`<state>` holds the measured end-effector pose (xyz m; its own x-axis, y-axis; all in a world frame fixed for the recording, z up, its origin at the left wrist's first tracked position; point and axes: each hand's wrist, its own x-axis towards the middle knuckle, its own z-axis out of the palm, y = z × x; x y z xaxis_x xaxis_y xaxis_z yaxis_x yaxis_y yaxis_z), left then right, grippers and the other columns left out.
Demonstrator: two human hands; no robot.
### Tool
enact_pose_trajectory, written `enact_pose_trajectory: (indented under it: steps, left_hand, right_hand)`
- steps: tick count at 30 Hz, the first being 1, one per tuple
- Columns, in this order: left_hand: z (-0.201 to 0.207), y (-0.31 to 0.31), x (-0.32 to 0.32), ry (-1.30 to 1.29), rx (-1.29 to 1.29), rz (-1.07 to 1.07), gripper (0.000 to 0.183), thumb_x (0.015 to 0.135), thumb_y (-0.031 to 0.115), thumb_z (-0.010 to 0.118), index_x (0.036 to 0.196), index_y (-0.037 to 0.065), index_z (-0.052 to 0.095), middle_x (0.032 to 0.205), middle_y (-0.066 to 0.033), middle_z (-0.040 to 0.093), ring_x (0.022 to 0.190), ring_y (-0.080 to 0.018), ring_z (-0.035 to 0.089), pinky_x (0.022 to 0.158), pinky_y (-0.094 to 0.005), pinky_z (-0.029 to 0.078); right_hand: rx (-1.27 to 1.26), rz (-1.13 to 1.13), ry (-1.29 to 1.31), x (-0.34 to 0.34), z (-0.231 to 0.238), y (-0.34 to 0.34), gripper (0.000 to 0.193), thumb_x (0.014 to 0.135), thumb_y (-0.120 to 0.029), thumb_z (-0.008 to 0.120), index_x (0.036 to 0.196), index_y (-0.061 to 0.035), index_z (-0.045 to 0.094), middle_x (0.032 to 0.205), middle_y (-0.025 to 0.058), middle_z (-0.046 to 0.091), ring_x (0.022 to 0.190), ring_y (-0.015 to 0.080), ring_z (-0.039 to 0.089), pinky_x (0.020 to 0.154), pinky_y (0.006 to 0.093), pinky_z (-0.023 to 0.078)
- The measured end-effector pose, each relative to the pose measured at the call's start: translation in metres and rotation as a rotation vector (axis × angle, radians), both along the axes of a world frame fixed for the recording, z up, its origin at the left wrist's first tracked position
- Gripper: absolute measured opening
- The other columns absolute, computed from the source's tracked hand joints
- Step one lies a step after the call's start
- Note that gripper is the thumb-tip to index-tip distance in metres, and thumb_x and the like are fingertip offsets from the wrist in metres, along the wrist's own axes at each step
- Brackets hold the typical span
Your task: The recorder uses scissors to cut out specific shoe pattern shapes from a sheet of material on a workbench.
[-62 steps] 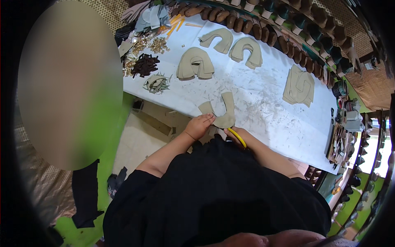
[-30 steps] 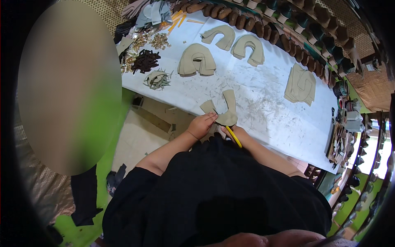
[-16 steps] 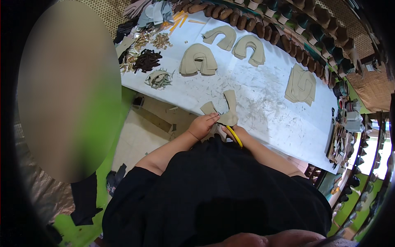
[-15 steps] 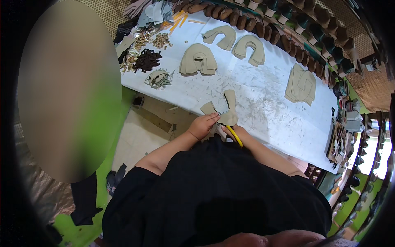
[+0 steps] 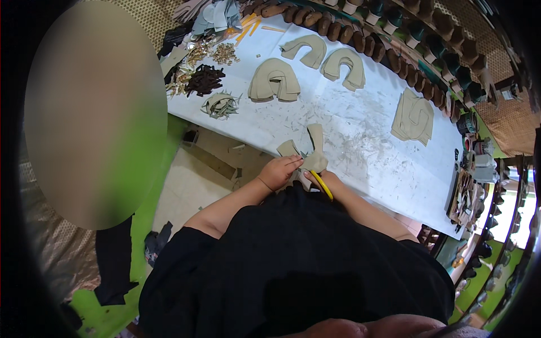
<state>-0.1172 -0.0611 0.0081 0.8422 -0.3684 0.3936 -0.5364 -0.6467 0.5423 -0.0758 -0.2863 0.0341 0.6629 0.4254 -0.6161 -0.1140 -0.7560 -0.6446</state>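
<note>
At the near edge of the table, my left hand (image 5: pixel 275 172) pinches a curved beige piece of shoe material (image 5: pixel 316 138). Two arms of that piece fan out over the white tabletop. My right hand (image 5: pixel 326 181) is close beside it, closed around scissors with a yellow handle (image 5: pixel 322 185). The scissors' blades are mostly hidden by the piece and my fingers. Farther back lie stacks of similar U-shaped beige pieces (image 5: pixel 274 73). A small heap of greenish-beige trimmings (image 5: pixel 222 105) sits to the left of my hands.
The white-covered table (image 5: pixel 360 152) carries scattered scraps. Dark strips (image 5: pixel 204 80) and small gold-coloured parts (image 5: pixel 225 53) are heaped at the left. Another beige stack (image 5: pixel 412 116) lies at the right. Brown shoe lasts (image 5: pixel 360 40) line the far edge.
The view has shifted slightly. Both hands stay almost in place on the beige piece and scissors, and less of the blades shows now.
</note>
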Motion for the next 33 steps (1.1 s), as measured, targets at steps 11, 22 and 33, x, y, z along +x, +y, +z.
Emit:
enact_pose_trajectory:
  steps: [11, 22, 33]
  left_hand:
    - [0.005, -0.002, -0.003, 0.046, 0.001, 0.014, 0.034, 0.087, 0.003, 0.056, 0.119, 0.007, 0.065, 0.121, -0.0126, 0.066, 0.113, -0.0285, 0.064, 0.095, -0.0375, 0.052]
    - [0.013, -0.004, -0.003, 0.047, -0.037, 0.026, 0.036, 0.085, 0.0, 0.058, 0.12, 0.007, 0.066, 0.121, -0.0125, 0.067, 0.111, -0.0279, 0.065, 0.095, -0.0366, 0.053]
    - [0.015, -0.005, 0.0, 0.056, -0.033, 0.014, 0.035, 0.088, 0.004, 0.058, 0.121, 0.009, 0.066, 0.121, -0.0109, 0.067, 0.11, -0.0268, 0.066, 0.09, -0.0356, 0.054]
  right_hand:
    - [0.005, 0.021, -0.068, -0.004, -0.013, 0.001, 0.065, 0.093, -0.064, 0.049, 0.11, -0.0039, 0.068, 0.093, 0.0213, 0.071, 0.091, 0.0358, 0.069, 0.081, 0.0381, 0.052]
    - [0.046, 0.028, -0.06, -0.002, -0.003, 0.008, 0.069, 0.095, -0.065, 0.045, 0.105, -0.0009, 0.068, 0.088, 0.0227, 0.07, 0.088, 0.0372, 0.068, 0.079, 0.0404, 0.052]
    - [0.11, 0.095, -0.053, 0.005, -0.012, 0.008, 0.053, 0.098, -0.052, 0.048, 0.124, -0.0082, 0.062, 0.117, 0.0201, 0.067, 0.108, 0.0403, 0.062, 0.089, 0.0416, 0.05]
